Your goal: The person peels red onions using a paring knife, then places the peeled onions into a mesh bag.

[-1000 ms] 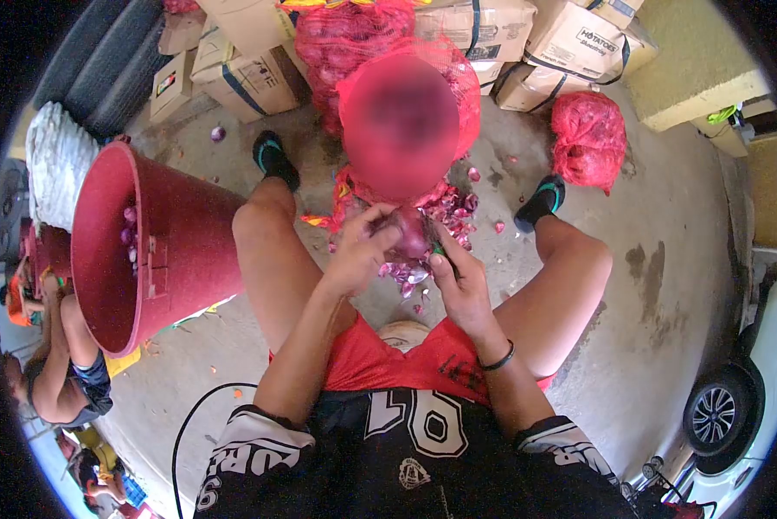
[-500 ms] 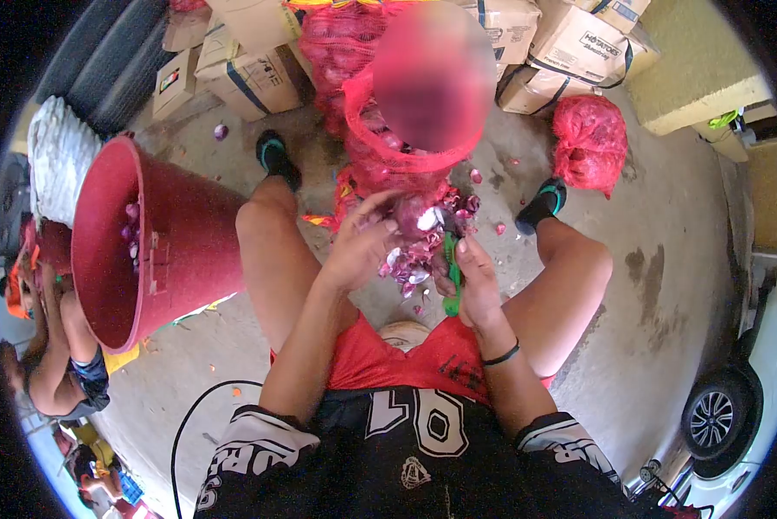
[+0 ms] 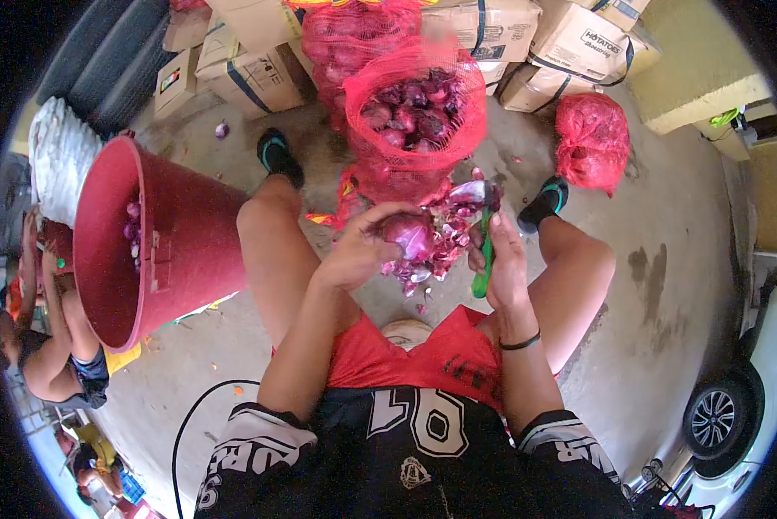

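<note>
My left hand (image 3: 358, 251) is wrapped round a purple-red onion (image 3: 408, 236), which bulges out toward the right. In my right hand (image 3: 505, 259) is a knife with a green handle (image 3: 484, 268), held upright; a dark part of it shows above the fingers. A loose piece of purple onion skin (image 3: 465, 194) lies against its upper end. Between and below the hands, a heap of onion skins (image 3: 440, 246) spreads over the floor. Just beyond stands an open red mesh sack (image 3: 362, 143) full of onions (image 3: 414, 112).
A large red tub (image 3: 194, 233) with some onions inside leans at the left. Behind are full mesh sacks (image 3: 341, 43) and cardboard boxes (image 3: 254, 78). A tied red bag (image 3: 592, 143) sits at the right. Another person (image 3: 60, 337) works at the far left; a car wheel (image 3: 722, 422) shows lower right.
My right hand has moved right and slightly up with the knife, away from my left hand. My left hand has closed round the onion, which now shows more clearly.
</note>
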Tool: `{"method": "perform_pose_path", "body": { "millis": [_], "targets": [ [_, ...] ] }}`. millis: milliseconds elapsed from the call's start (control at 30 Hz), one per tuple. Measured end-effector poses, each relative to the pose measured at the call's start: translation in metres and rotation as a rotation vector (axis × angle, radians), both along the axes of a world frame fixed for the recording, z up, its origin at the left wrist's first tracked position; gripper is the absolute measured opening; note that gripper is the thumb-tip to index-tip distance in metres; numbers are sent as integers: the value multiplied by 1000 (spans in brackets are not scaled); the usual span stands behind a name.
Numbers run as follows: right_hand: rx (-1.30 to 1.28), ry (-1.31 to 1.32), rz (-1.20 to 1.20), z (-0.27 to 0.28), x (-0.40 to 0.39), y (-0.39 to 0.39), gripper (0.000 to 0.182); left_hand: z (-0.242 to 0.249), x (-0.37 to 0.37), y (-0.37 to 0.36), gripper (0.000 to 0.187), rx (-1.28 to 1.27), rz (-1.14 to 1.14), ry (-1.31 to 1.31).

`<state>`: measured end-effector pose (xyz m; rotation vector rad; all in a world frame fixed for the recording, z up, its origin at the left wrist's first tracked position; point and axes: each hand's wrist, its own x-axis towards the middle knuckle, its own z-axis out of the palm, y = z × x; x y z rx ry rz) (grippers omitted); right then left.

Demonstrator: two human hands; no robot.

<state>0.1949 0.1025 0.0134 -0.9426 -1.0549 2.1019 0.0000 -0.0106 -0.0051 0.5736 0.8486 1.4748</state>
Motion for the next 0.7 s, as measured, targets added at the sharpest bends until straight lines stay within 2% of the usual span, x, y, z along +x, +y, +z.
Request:
{"method": "perform_pose_path", "body": {
  "millis": [100, 200, 267, 367, 433, 467, 567, 700],
  "targets": [
    [55, -127, -33, -13, -1, 7, 33, -5, 3, 3, 59, 38, 96, -84],
    [512, -466, 165, -35, -5, -3, 43, -12, 7, 6, 58, -11, 199, -126],
    [576, -457, 138, -35, -7, -12, 49, -10, 9, 7, 55, -78, 264, -158],
    [608, -414, 172, -9, -14, -28, 52, -16, 12, 11, 53, -137, 365, 98],
    [915, -342, 214, -2, -18, -32, 52, -9, 16, 12, 53, -110, 370, 111],
    [854, -335, 283, 7, -15, -36, 53, -7, 16, 12, 53, -95, 373, 118],
    [819, -340, 289, 5, -18, -39, 54, -19, 15, 12, 54, -68, 388, 209],
    [949, -316, 240, 1, -21, -36, 54, -15, 19, 12, 55, -58, 386, 274]
  ]
}}
